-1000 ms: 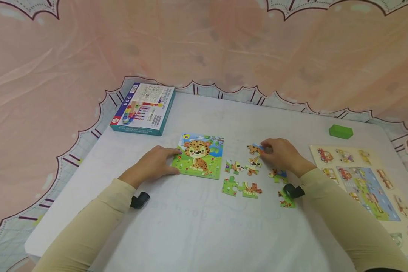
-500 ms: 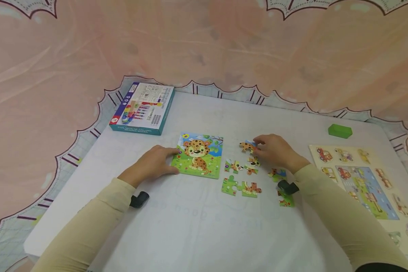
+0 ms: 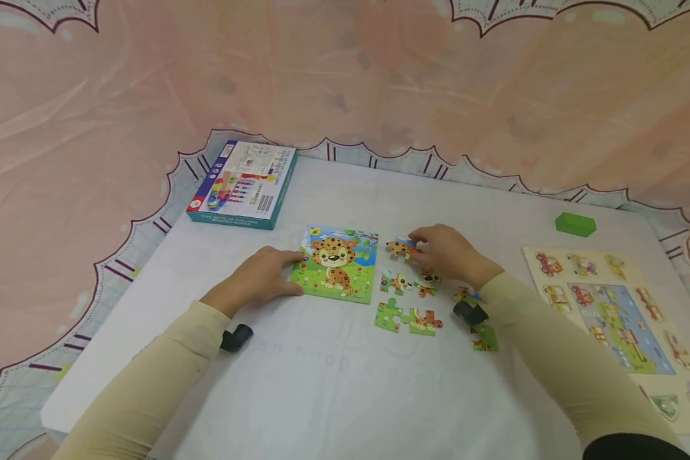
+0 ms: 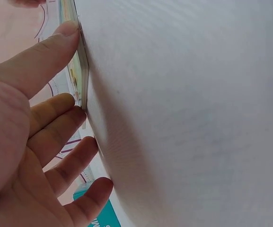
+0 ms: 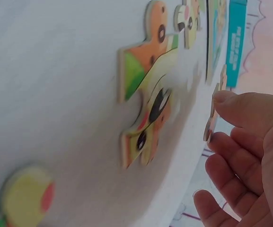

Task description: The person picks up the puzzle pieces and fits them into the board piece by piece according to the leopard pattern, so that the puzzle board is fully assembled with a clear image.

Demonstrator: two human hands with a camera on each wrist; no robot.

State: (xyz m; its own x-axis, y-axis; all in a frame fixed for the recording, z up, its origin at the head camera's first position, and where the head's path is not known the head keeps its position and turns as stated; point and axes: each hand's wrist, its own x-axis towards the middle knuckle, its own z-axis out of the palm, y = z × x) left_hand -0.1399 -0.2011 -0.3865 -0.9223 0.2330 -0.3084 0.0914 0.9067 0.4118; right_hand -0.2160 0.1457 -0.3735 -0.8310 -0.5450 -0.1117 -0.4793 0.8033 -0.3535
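The leopard picture board [image 3: 338,263] lies flat near the table's middle. Thumb and fingers of my left hand [image 3: 260,280] rest at its left edge; in the left wrist view the left hand [image 4: 41,127] has its fingers spread and the thumb on the board's edge [image 4: 83,71]. Between thumb and fingers my right hand [image 3: 451,254] pinches a spotted puzzle piece [image 3: 399,248], just right of the board. The right wrist view shows that piece [image 5: 213,113] in the right hand [image 5: 250,151], its other fingers loosely bent. Below lie a face piece [image 3: 395,282] and a green piece [image 3: 388,315].
A teal-edged box [image 3: 243,185] lies at the back left. At the right are a green block [image 3: 575,223] and a large picture board [image 3: 537,281]. More pieces, including a paw piece [image 3: 422,321] and a green corner piece [image 3: 485,338], lie near my right forearm.
My right hand has moved left with the spotted piece, bringing it close to the leopard board. The left hand and the board have stayed in place.
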